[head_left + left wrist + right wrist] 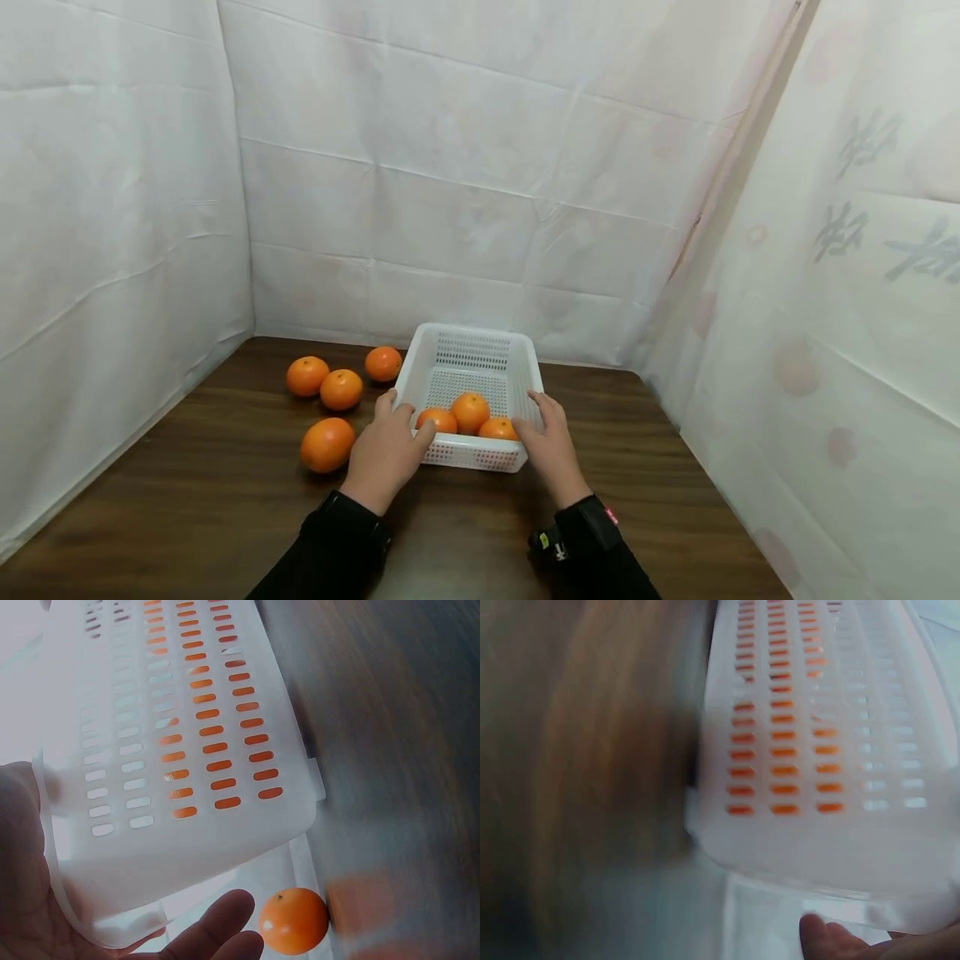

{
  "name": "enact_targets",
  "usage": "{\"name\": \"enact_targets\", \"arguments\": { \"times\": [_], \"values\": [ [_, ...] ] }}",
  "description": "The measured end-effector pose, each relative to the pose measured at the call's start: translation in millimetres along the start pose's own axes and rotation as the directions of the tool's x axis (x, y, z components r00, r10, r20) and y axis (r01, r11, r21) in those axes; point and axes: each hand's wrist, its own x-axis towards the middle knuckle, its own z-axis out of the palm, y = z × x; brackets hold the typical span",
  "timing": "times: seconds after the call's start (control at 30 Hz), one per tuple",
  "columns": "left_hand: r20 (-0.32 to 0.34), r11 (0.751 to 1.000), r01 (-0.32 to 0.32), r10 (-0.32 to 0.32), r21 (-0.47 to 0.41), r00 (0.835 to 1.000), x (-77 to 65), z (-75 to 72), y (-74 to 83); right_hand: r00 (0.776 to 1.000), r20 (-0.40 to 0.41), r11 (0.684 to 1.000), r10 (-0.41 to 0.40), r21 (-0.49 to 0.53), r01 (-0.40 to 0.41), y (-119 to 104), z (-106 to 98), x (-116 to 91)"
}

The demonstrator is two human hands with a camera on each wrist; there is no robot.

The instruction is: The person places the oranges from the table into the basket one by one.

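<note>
A white perforated plastic basket (472,455) stands on the table with three oranges lying at its near end, among them a middle orange (470,412). My left hand (386,454) grips the basket's near left corner, thumb over the rim and fingers along the outer side. At the near right corner, my right hand (553,450) holds the rim in the same way. Through the slots of the basket wall (165,855) orange skin shows in both wrist views. In the left wrist view, a loose orange (294,921) lies beyond the left fingertips.
Several loose oranges rest left of the basket, the nearest orange (327,444) beside my left hand and another orange (383,364) close to the basket's far left side. White cloth (450,208) hangs behind and on both sides of the dark wooden table (645,483).
</note>
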Motion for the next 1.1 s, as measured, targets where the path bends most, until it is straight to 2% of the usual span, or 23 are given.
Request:
{"name": "enact_targets", "arguments": {
  "times": [0.17, 0.4, 0.63, 0.73, 0.87, 0.97, 1.1],
  "values": [
    [-0.009, 1.0, 0.0, 0.0, 0.007, 1.0, 2.5, 2.2, -4.0, 1.0, -0.025, 0.999, 0.016, 0.032, -0.015, 6, 5, -3],
    [-0.012, 1.0, 0.007, -0.007, 0.021, 1.0, 1.7, -10.4, -13.0, 0.999, -0.009, 0.999, 0.046, -0.003, -0.046, -1, 15, -11],
    [0.04, 0.999, 0.021, -0.022, 0.034, 0.999, -8.5, -20.1, -24.9, 0.996, -0.005, 0.995, 0.091, 0.032, -0.091, -4, 27, -21],
    [0.033, 0.998, 0.02, -0.022, 0.061, 0.999, -11.8, -33.3, -36.5, 0.995, -0.001, 0.994, 0.102, 0.035, -0.102, -4, 35, -25],
    [0.034, 0.99, 0.05, -0.055, 0.13, 0.998, -14.1, -59.4, -60.1, 0.995, -0.015, 0.995, 0.097, 0.026, -0.096, -5, 45, -29],
    [0.091, 0.977, 0.068, -0.088, 0.202, 0.992, -17.4, -73.9, -81.2, 0.995, -0.028, 0.995, 0.099, 0.021, -0.098, -5, 50, -32],
    [0.189, 0.96, 0.049, -0.104, 0.275, 0.976, -17.6, -79.3, -105.7, 0.994, -0.038, 0.995, 0.099, 0.026, -0.098, -4, 53, -33]
  ]
}}
